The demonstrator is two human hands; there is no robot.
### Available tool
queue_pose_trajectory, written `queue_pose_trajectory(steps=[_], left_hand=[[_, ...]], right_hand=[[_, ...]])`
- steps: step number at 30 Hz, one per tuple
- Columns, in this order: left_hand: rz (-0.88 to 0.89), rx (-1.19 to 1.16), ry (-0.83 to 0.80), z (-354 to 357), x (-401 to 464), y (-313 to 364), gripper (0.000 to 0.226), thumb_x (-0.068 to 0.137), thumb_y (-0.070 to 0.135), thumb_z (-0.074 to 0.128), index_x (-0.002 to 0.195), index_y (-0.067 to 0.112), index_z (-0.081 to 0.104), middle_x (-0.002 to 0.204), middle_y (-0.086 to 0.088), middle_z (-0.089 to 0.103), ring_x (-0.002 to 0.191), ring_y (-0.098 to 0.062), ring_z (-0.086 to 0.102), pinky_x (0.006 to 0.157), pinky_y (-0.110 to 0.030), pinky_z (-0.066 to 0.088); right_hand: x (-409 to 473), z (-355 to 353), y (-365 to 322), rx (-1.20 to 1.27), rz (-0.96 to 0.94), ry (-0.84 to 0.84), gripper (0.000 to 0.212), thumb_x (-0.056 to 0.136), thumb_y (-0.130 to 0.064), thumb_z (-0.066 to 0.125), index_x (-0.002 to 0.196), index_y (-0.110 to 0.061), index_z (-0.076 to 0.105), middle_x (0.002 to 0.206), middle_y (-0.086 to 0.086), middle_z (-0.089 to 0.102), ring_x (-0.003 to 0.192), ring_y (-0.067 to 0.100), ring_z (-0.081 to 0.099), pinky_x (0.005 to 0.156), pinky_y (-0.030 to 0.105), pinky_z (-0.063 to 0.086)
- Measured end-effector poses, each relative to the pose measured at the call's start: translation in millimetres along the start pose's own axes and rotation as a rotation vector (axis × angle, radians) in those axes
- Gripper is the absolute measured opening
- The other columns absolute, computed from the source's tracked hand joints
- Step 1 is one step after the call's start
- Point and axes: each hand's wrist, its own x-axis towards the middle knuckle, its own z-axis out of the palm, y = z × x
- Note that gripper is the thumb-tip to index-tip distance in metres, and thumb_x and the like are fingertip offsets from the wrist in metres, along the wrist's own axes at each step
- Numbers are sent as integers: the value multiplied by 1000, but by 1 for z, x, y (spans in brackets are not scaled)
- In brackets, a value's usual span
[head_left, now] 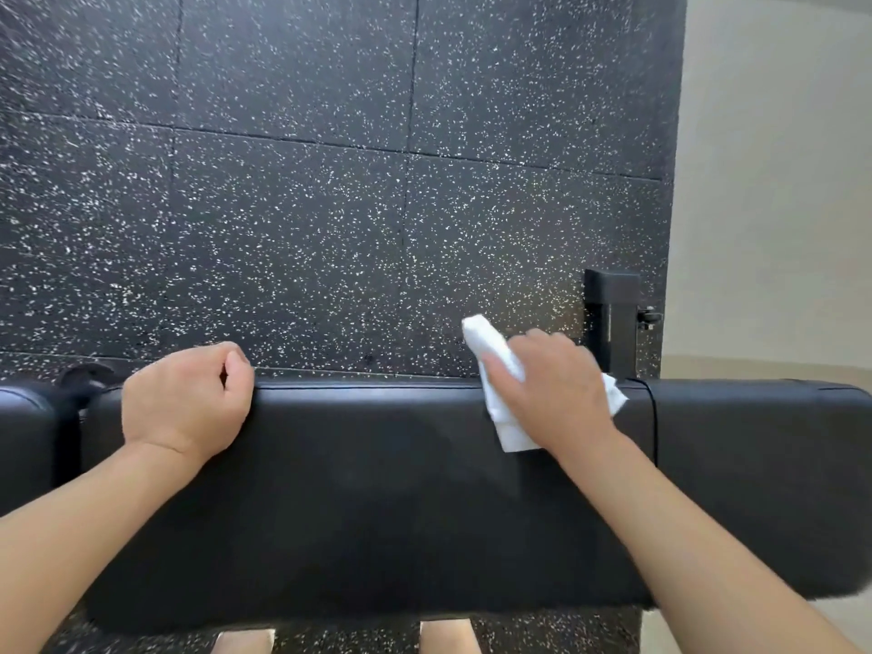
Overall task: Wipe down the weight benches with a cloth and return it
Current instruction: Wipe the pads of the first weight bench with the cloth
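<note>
A black padded weight bench (368, 488) runs across the view from left to right. My right hand (552, 389) lies over a white cloth (512, 431) at the bench's far edge, right of the middle, and presses it onto the pad. One end of the cloth sticks out beyond the fingers over the floor. My left hand (188, 398) rests at the far edge on the left, with its fingers curled over that edge.
Black speckled rubber floor tiles (330, 205) lie beyond the bench. A black metal frame post (611, 318) stands behind the bench's right part. A pale floor (774, 228) lies to the right. A separate pad section (23, 446) sits at far left.
</note>
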Motion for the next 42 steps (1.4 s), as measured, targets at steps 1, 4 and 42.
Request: queue_pose_trajectory(steps=[1,4,42], left_hand=[[3,-3,-3,1,0,-1,43,90,39,27,65,26,60,57,5,53,58,-29,51,53,-32,30],[36,-12,0,2,1,-1,45,89,41,25,65,22,58,55,5,52,56,-28,50,51,-31,30],[103,-609,-42,-14,-27,-116,38,98,31,38,118,15,65,107,3,63,94,-24,61,78,-43,52]], right_hand=[[-2,-4,21,-15,57,-1,52,101,-55,48,63,-22,35,69,-4,39,71,29,46,63,40,32],[-9,-8,47,1,203,-22,52,101,-57,39,62,-22,38,72,-4,40,76,30,46,70,44,44],[12,34,-292,268,-289,72,38,104,-54,42,81,-23,40,82,-5,45,77,20,41,69,36,34]])
